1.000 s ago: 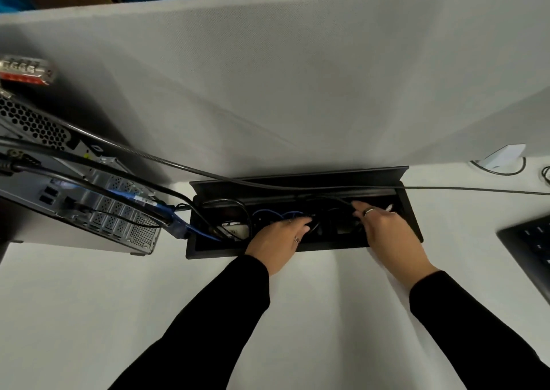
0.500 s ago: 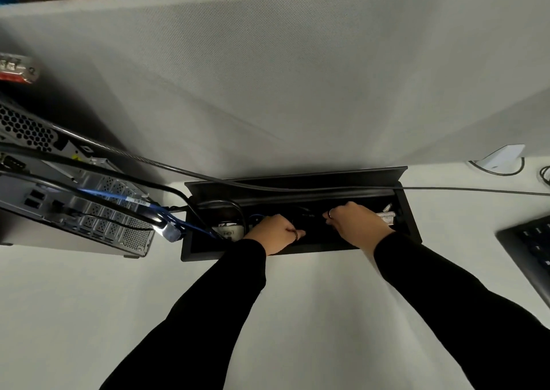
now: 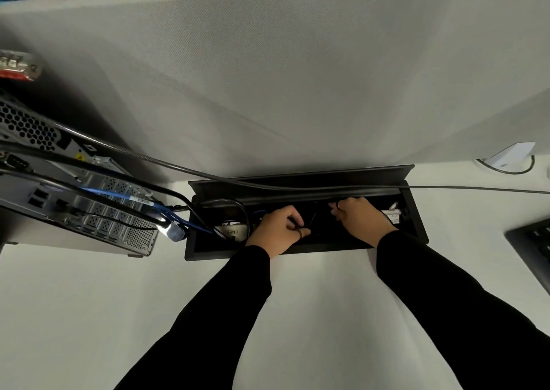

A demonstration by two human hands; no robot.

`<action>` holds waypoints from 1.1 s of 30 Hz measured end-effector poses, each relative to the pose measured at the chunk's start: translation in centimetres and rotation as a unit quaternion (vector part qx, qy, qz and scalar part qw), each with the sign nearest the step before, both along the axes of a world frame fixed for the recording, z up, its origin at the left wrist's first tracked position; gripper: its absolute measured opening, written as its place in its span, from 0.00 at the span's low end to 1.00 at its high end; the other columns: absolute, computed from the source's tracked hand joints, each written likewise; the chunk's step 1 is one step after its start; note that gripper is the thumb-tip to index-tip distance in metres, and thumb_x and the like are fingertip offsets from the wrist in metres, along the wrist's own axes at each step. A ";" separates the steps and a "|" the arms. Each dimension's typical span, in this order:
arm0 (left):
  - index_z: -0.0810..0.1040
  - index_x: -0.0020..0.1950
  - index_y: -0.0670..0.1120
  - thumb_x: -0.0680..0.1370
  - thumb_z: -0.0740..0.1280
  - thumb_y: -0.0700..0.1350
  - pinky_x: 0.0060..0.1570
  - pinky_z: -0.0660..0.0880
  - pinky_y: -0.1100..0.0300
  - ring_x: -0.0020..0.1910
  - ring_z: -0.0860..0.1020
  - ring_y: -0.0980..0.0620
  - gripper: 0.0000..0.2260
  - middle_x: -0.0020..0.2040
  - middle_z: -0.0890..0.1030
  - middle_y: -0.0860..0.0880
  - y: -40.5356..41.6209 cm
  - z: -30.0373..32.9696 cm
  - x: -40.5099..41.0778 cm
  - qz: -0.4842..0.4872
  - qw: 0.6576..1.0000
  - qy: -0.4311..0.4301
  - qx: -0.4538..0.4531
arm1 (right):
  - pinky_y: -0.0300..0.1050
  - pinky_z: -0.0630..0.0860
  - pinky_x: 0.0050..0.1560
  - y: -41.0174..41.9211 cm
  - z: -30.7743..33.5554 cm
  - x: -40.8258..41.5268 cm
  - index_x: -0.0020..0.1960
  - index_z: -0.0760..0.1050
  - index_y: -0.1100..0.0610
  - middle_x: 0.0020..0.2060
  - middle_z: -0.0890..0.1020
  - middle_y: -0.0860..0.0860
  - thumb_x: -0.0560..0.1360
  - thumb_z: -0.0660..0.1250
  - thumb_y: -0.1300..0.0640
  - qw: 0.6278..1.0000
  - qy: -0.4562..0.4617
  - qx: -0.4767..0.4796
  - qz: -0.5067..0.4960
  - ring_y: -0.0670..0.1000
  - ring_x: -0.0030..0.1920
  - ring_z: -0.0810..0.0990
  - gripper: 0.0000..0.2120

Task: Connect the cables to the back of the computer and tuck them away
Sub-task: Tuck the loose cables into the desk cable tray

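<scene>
Left hand (image 3: 275, 230): down in the cable tray (image 3: 416, 226), fingers curled round a black cable (image 3: 309, 221)
Right hand (image 3: 360, 217): inside tray too, grip unclear
Computer (image 3: 74, 199): left of tray, cables plugged in

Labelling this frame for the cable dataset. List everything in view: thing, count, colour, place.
computer: 1, silver-grey, on the desk at left, rear ports showing
blue cable: 1, blue, runs from the computer's back into the cable tray
black cables: several, black, run from the computer to the tray
grey cable: 1, grey, runs across the top of the tray to the right
cable tray: 1, black, recessed in the desk, lid open
desk: 1, white
partition: 1, light grey, behind the desk
keyboard: 1, black, right edge
left hand: 1, in the tray, fingers curled on a black cable
right hand: 1, in the tray, grip unclear
</scene>
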State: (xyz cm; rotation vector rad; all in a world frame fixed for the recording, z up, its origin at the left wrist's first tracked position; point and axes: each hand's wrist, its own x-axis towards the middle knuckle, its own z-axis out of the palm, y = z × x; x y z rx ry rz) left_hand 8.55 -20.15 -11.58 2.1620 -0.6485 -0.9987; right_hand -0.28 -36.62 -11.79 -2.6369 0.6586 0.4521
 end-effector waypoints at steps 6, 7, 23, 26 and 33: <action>0.78 0.55 0.48 0.74 0.70 0.43 0.49 0.78 0.55 0.43 0.78 0.52 0.11 0.47 0.81 0.51 0.7 0.4 -0.8 0.029 0.992 -0.100 -0.067 | 0.48 0.73 0.54 1.1 2.2 -1.8 0.67 0.69 0.58 0.56 0.79 0.58 0.80 0.56 0.55 0.998 -0.006 -0.065 0.010 0.60 0.57 0.76 0.17; 0.79 0.56 0.47 0.74 0.69 0.44 0.51 0.77 0.55 0.45 0.78 0.52 0.10 0.50 0.81 0.51 0.9 0.4 -1.2 0.028 0.985 -0.142 -0.089 | 0.49 0.74 0.53 1.5 2.7 -2.4 0.65 0.71 0.58 0.55 0.80 0.58 0.79 0.58 0.55 0.994 -0.051 -0.100 0.013 0.61 0.55 0.78 0.16; 0.63 0.28 0.47 0.80 0.57 0.55 0.33 0.66 0.55 0.27 0.67 0.50 0.22 0.26 0.66 0.49 1.2 1.6 -0.8 -0.205 0.972 -0.114 0.033 | 0.48 0.73 0.51 2.2 3.0 -3.4 0.63 0.68 0.55 0.51 0.81 0.58 0.80 0.54 0.54 0.992 -0.031 0.091 0.087 0.58 0.51 0.80 0.14; 0.61 0.28 0.47 0.80 0.54 0.57 0.29 0.60 0.58 0.25 0.64 0.53 0.23 0.26 0.64 0.49 0.5 2.3 -0.9 -0.214 0.969 -0.093 0.085 | 0.50 0.73 0.46 2.4 3.3 -2.2 0.62 0.67 0.59 0.51 0.79 0.59 0.81 0.51 0.56 0.991 0.040 0.077 0.106 0.61 0.46 0.79 0.14; 0.69 0.34 0.44 0.80 0.52 0.57 0.33 0.65 0.58 0.31 0.71 0.48 0.22 0.30 0.70 0.47 0.3 2.4 -0.9 -0.202 0.970 -0.094 0.101 | 0.48 0.73 0.44 1.3 2.8 -1.8 0.56 0.69 0.53 0.36 0.78 0.54 0.79 0.56 0.55 0.987 0.026 0.150 0.054 0.57 0.40 0.79 0.08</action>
